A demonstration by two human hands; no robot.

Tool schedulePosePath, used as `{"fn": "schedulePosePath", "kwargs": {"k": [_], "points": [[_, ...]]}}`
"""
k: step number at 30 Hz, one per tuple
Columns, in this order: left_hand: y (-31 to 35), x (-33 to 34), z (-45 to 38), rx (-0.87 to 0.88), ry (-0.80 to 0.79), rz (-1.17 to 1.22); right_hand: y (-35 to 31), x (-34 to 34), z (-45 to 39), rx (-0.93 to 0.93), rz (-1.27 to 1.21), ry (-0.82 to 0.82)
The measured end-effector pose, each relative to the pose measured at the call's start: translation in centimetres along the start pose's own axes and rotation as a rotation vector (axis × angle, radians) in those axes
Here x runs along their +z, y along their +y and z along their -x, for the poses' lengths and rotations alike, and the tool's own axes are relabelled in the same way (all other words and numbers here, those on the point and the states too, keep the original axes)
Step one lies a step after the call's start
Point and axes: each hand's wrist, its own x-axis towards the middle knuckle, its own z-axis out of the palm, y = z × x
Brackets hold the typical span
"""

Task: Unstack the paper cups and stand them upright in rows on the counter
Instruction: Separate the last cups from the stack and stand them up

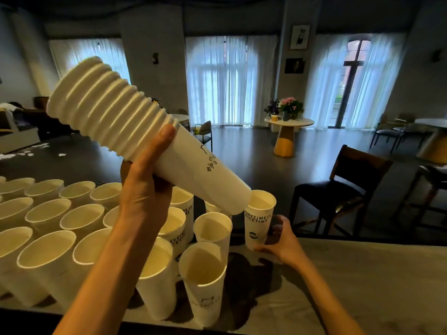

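My left hand [145, 189] is shut on a stack of white paper cups [135, 122], held in the air and tilted, rims toward the upper left, base pointing down right. My right hand [280, 240] grips a single printed cup [260, 218] standing upright on the counter [362, 274] at the right end of the back row. Several white cups [48, 252] stand upright in rows across the left and middle of the counter; the nearest one [203, 279] stands by my left forearm.
The pale counter stretches to the right of the cups. Beyond its far edge stand a dark wooden chair [338, 189], a round table with flowers [289, 131] and further chairs on a dark floor.
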Motion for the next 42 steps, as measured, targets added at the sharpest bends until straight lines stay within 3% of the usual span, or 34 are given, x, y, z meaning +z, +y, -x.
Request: {"fn": "schedulePosePath", "kwargs": {"k": [2, 4, 5, 7, 9, 11, 18, 20, 23, 27, 37, 42], "points": [[-0.8, 0.6, 0.5, -0.056, -0.058, -0.029, -0.7, -2.0, 1.5, -0.078, -0.055, 0.181], [-2.0, 1.8, 1.5, -0.137, -0.118, -0.056, -2.2, -4.3, 3.5, -0.188, -0.263, 0.428], [-2.8, 2.3, 2.0, -0.172, -0.150, -0.087, -3.4, -5.1, 4.5, -0.245, -0.379, 0.435], [-4.5, 3.6, 3.1, -0.228, -0.232, -0.166, -6.3, -6.7, 7.0, -0.306, -0.502, 0.126], [-5.7, 4.8, 4.7, -0.280, -0.300, -0.220, -8.7, -7.4, 9.8, -0.277, -0.424, -0.261], [-6.3, 5.5, 5.9, -0.278, -0.314, -0.254, -9.8, -7.6, 12.2, -0.267, -0.240, -0.388], [-5.0, 5.6, 7.3, -0.039, -0.305, -0.520, -9.7, -5.6, 13.0, -0.266, -0.108, -0.153], [-4.7, 5.3, 6.9, -0.021, -0.236, -0.497, -8.1, -3.5, 11.7, -0.200, -0.167, -0.097], [-3.6, 4.4, 5.3, -0.065, -0.120, -0.328, -4.3, 0.4, 9.3, 0.067, -0.085, -0.001], [-2.0, 3.0, 3.7, -0.065, -0.164, -0.221, 0.1, 2.6, 7.9, 0.128, -0.085, 0.090], [-1.3, 1.5, 1.7, 0.005, -0.115, -0.097, 0.7, 2.1, 7.3, 0.099, -0.197, -0.033], [-2.2, 2.7, 2.8, -0.095, -0.189, -0.139, -0.6, -4.2, 9.4, 0.007, -0.129, -0.067]]}}
